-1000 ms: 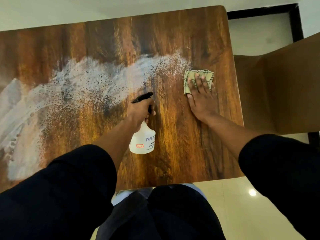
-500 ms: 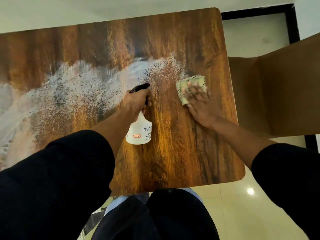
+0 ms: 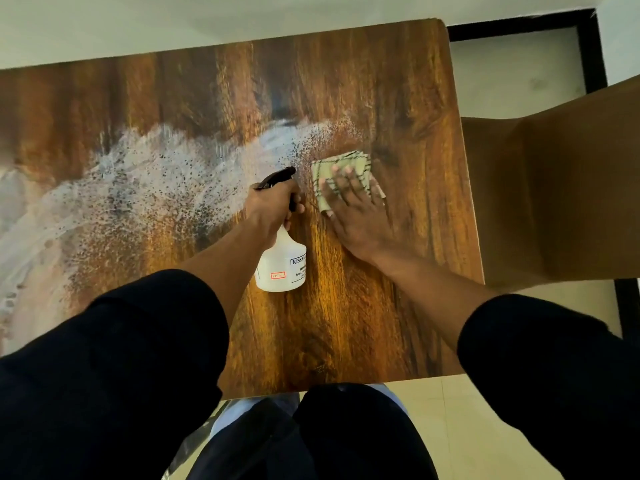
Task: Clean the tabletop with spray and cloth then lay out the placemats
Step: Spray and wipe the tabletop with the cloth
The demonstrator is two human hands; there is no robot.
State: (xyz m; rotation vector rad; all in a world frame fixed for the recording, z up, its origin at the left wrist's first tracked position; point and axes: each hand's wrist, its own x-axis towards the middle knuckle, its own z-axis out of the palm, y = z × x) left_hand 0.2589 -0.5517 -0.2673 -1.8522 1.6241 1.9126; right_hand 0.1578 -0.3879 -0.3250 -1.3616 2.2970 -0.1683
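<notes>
A wooden tabletop (image 3: 346, 323) fills the view, with a wide band of white spray droplets (image 3: 145, 174) across its left and middle. My left hand (image 3: 273, 206) grips the black trigger head of a white spray bottle (image 3: 282, 268), nozzle pointing away from me. Just to its right, my right hand (image 3: 356, 209) presses flat with straight fingers on a folded pale green checked cloth (image 3: 346, 164) lying on the table at the right end of the droplets.
A brown chair (image 3: 554, 188) stands against the table's right edge. The table's near edge (image 3: 346, 386) is close to my body. Pale tiled floor (image 3: 450, 427) shows below; a dark-framed floor panel (image 3: 519, 64) lies at the far right.
My right hand has slid the cloth leftward along the table, toward the spray bottle and the droplets. My left hand keeps hold of the bottle in about the same place.
</notes>
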